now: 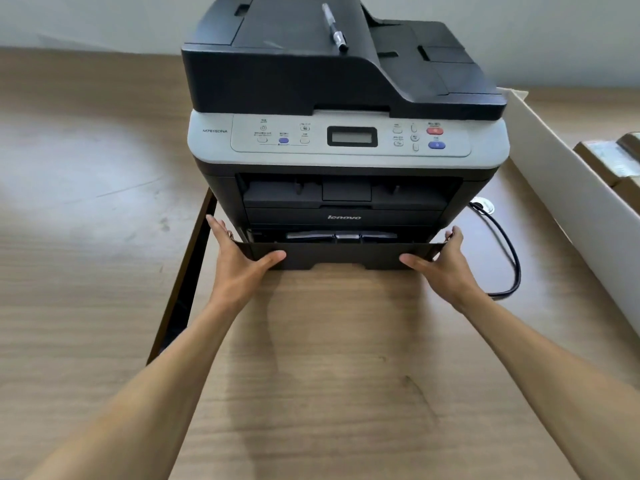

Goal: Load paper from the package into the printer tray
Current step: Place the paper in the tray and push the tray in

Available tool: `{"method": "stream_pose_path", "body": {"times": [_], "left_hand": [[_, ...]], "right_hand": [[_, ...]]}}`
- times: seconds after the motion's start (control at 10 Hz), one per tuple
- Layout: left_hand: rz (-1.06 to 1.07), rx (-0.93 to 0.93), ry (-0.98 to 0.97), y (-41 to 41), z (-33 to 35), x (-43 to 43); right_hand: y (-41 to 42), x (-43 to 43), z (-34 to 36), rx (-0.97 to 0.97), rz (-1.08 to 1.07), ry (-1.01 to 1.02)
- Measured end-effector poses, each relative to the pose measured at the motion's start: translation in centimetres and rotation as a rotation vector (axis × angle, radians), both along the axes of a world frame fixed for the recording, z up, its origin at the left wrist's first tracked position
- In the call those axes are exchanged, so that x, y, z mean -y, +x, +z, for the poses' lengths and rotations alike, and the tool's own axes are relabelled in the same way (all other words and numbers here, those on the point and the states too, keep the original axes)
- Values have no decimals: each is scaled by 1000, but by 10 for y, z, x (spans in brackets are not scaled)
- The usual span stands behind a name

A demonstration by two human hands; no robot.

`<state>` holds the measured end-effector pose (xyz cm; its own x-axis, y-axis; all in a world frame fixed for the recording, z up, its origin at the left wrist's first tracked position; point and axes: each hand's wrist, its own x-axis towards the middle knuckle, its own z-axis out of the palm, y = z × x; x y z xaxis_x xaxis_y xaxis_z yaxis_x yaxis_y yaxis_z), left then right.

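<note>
A black and grey printer (346,140) stands on a wooden table (329,375). Its black paper tray (341,255) sticks out a short way at the bottom front. My left hand (239,261) grips the tray's left front corner, thumb across the front face. My right hand (443,263) grips the right front corner the same way. The inside of the tray is hidden, and I cannot tell whether paper lies in it. A brown paper package (613,161) lies at the far right, partly cut off by the frame edge.
A pen (334,27) lies on the printer's top lid. A black cable (505,251) loops on the table right of the printer. A long white cardboard flap (568,188) runs along the right. The table's left edge (187,282) drops to the floor.
</note>
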<state>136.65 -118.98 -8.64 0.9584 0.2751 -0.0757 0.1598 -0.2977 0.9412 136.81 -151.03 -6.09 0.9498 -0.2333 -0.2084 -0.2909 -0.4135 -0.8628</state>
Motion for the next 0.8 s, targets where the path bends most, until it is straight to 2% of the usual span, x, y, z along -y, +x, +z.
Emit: {"method": "stream_pose_path", "body": {"times": [0.3,0.5,0.6,0.8], "left_hand": [[31,-66,-29,23,11,1],[67,-237,3,22,31,-4],[27,-239,6,19,53,-4],[-102,-289,118,9,122,-11]], "right_hand": [[29,1,2,-3,-49,-29],[24,-7,12,-144,-117,-99],[22,-6,33,-202,-79,-99],[16,-8,119,-405,154,-137]]}}
